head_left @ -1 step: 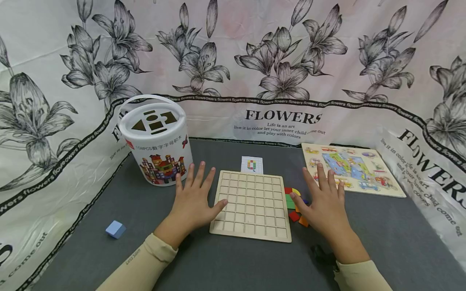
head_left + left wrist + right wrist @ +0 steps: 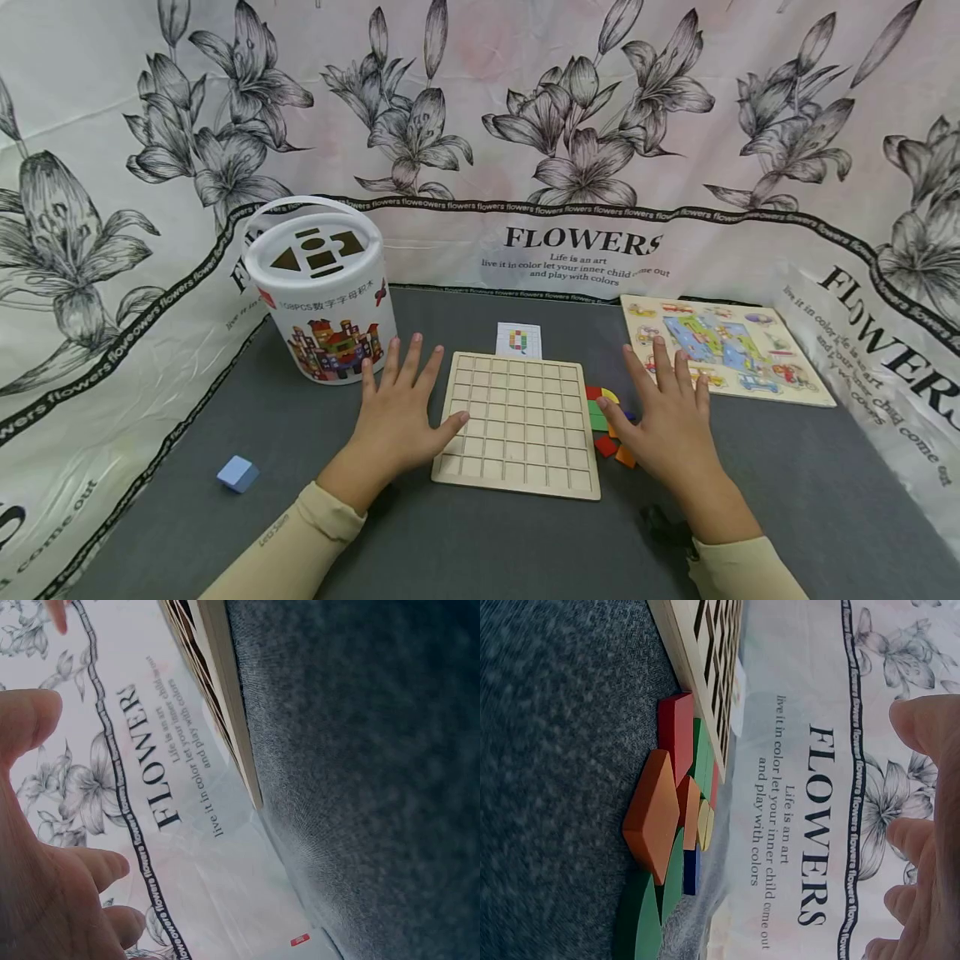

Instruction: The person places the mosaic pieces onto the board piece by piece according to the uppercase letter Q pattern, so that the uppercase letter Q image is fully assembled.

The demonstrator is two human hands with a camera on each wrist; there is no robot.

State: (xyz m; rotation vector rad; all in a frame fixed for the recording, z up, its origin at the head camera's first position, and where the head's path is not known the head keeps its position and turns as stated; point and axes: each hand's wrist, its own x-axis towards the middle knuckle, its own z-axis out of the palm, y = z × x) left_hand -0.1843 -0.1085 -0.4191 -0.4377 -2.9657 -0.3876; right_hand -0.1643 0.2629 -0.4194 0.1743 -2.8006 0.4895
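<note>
A square wooden grid board (image 2: 517, 425) with bare cells lies at the middle of the table. My left hand (image 2: 397, 421) is spread over its left side, the thumb overlapping the board's edge in the head view. On the other side my right hand (image 2: 670, 429) is spread too, above a small pile of coloured blocks. That pile, partly hidden by the hand, has a red block (image 2: 676, 735), an orange block (image 2: 652, 817), green blocks (image 2: 637, 915) and a blue block (image 2: 692, 871). Neither hand holds anything. Behind the board lies a card (image 2: 519, 341) with a coloured-square pattern.
At the back left stands a white lidded bucket (image 2: 322, 292) with shaped holes and a handle. A light blue block (image 2: 238, 473) lies alone at the left. An illustrated puzzle board (image 2: 780, 387) sits at the back right. Flower-printed cloth (image 2: 450, 233) hangs behind the grey table.
</note>
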